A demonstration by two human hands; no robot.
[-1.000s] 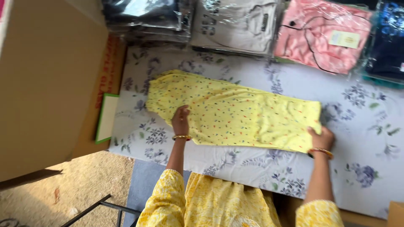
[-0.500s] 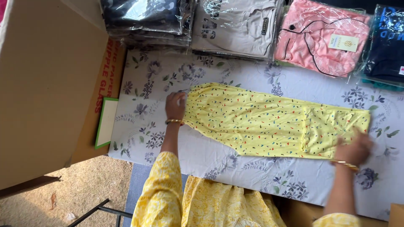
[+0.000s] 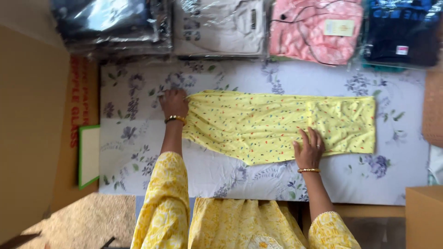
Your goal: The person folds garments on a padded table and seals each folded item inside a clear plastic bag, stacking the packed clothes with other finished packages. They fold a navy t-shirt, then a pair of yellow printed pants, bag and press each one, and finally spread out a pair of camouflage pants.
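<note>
since half a second ago the right hand (image 3: 309, 148) has come in from the far end of the yellow printed garment (image 3: 277, 123) to its middle, and that far end now lies folded back over itself as a doubled panel to the right of the hand. the left hand (image 3: 174, 103) has kept to the other end of the cloth.

both hands lie flat and open on the fabric, gripping nothing: the left palm pins the gathered end, the right presses with fingers spread near the lower edge, just beside the folded panel. held so at two points, the garment seems to be kept stretched and smooth so the fold stays put.

the garment lies lengthwise between the hands on a floral bedsheet (image 3: 230, 175), slightly slanted, its lower edge dipping between them.

beyond the hands, along the far edge of the sheet, sits a row of plastic-wrapped clothes: a dark packet (image 3: 110, 20), a grey one (image 3: 221, 25), a pink one (image 3: 318, 32) and a navy one (image 3: 401, 30), well apart from the fabric. left of the left hand stand a big cardboard box (image 3: 32, 129) and a green-edged board (image 3: 88, 154); a smaller box corner (image 3: 424, 216) sits right of the right arm. nothing blocks the cloth.
</note>
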